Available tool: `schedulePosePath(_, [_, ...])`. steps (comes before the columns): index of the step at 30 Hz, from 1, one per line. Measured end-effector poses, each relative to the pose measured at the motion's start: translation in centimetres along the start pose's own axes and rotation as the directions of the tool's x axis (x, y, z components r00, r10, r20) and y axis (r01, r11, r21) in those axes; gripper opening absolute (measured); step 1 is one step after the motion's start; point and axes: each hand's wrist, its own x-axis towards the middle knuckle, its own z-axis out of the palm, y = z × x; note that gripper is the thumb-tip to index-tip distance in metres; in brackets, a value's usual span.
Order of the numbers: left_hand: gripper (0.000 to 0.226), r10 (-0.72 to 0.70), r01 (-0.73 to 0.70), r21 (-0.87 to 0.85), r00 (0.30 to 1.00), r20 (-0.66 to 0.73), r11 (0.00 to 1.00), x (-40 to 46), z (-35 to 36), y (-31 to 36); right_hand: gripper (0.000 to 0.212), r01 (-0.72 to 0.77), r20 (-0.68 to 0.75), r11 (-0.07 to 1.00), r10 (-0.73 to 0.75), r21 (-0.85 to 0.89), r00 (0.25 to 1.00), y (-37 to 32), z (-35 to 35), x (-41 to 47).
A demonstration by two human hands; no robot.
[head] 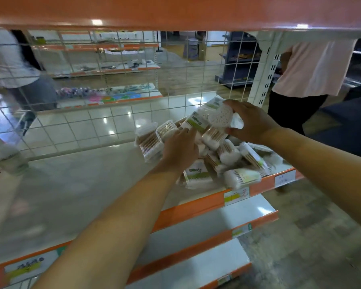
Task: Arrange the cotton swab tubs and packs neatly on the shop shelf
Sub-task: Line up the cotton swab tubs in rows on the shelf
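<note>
The right hand [252,122] grasps a round cotton swab tub [220,116] at the 1 o'clock top of the heap of swab packs [227,155], probably to sort it out. The left hand [179,149], fingers relaxed, steadies packs at 12 o'clock on the shelf [71,184].

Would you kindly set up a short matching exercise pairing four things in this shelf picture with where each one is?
Things:
1. right hand
2. left hand
3. green-labelled pack
4. price label

Places:
A. on the orange shelf edge
B. lying at the pile's front, near the shelf edge
C. holding the round tub atop the pile
D. on the pile's left side, against clear swab packs

Pairs: 1-C, 2-D, 3-B, 4-A
</note>
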Motion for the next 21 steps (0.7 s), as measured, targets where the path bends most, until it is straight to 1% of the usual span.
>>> schedulePosePath(3, [0.038,-0.029,0.029,-0.024,1.000,-0.003,0.999,-0.8,-0.7,-0.9,0.075,-0.014,-0.006,0.996,0.015,0.083,1.000,-1.6,0.6,0.4])
schedulePosePath(7, [0.041,-0.062,0.061,-0.043,0.998,-0.025,0.997,-1.9,-1.8,-2.5,0.078,-0.061,0.001,0.968,0.063,0.242,0.998,-3.5,1.8,1.2])
schedulePosePath(11, [0.037,-0.102,0.100,-0.044,0.994,-0.048,0.994,-3.5,-3.0,-3.9,0.077,-0.074,0.011,0.929,0.076,0.362,0.997,-5.5,3.3,1.9])
schedulePosePath(14, [0.044,-0.130,0.128,-0.030,0.990,-0.063,0.991,-4.8,-3.7,-5.4,0.077,-0.085,0.044,0.901,0.073,0.425,0.996,-7.1,4.4,2.5])
schedulePosePath(17, [0.054,-0.165,0.165,-0.019,0.985,-0.038,0.986,-6.0,-4.5,-7.0,0.076,-0.063,0.020,0.852,0.061,0.520,0.998,-9.4,5.7,2.9])
schedulePosePath(21, [0.051,-0.222,0.222,0.019,0.975,-0.023,0.975,-7.6,-5.6,-9.5,0.071,-0.042,0.030,0.837,0.030,0.546,0.999,-12.7,7.5,3.7])
